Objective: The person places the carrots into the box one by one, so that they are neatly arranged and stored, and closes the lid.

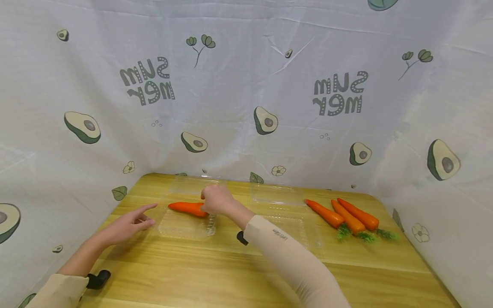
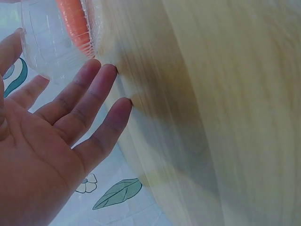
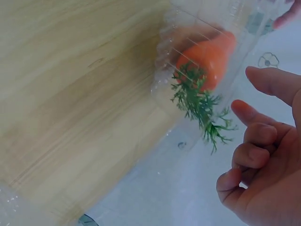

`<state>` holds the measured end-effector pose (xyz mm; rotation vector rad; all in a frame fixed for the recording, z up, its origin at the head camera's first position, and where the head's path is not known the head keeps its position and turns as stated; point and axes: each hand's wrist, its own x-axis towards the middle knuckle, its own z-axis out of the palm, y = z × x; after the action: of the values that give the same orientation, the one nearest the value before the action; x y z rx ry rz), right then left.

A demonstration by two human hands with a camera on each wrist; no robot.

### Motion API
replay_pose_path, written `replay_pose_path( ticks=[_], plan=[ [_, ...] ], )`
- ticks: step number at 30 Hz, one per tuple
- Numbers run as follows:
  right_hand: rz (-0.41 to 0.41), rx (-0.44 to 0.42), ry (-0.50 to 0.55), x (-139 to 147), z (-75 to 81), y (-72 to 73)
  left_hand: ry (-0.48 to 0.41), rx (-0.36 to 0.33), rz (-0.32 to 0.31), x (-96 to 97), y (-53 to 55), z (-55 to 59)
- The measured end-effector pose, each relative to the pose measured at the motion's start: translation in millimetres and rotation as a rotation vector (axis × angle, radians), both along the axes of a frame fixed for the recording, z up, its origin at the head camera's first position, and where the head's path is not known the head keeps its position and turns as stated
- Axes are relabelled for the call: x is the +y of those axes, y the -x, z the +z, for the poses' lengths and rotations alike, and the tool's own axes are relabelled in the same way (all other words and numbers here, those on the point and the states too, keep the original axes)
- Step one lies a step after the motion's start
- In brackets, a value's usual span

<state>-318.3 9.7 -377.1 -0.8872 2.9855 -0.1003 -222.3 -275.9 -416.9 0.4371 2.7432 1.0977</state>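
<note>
An orange carrot lies across a clear plastic clamshell box at the left of the table. My right hand hovers at the carrot's thick end and hides its leaves from the head view. In the right wrist view, the thumb and index finger stand apart, the other fingers are loosely bent, and the green leaves show beside them, not held. To the left of the box is my left hand, its fingers spread and holding nothing. Its fingertips come near the box wall in the left wrist view.
A second clear box with its lid raised stands at centre right, partly behind the right sleeve. Three more carrots with green tops lie at the right of the wooden table. A printed curtain surrounds the table's back and sides.
</note>
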Motion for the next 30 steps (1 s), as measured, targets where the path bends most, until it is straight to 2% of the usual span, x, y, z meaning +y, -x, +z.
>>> replay_pose_path(
  ticks=[7,30],
  plan=[
    [-0.007,-0.041,0.077,10,11.7,-7.3,0.007,0.010,0.004,-1.5,-0.3,-1.3],
    [0.017,-0.047,0.232,58,30.0,-20.4,0.003,0.008,0.002,-2.6,1.2,-3.4]
  ],
)
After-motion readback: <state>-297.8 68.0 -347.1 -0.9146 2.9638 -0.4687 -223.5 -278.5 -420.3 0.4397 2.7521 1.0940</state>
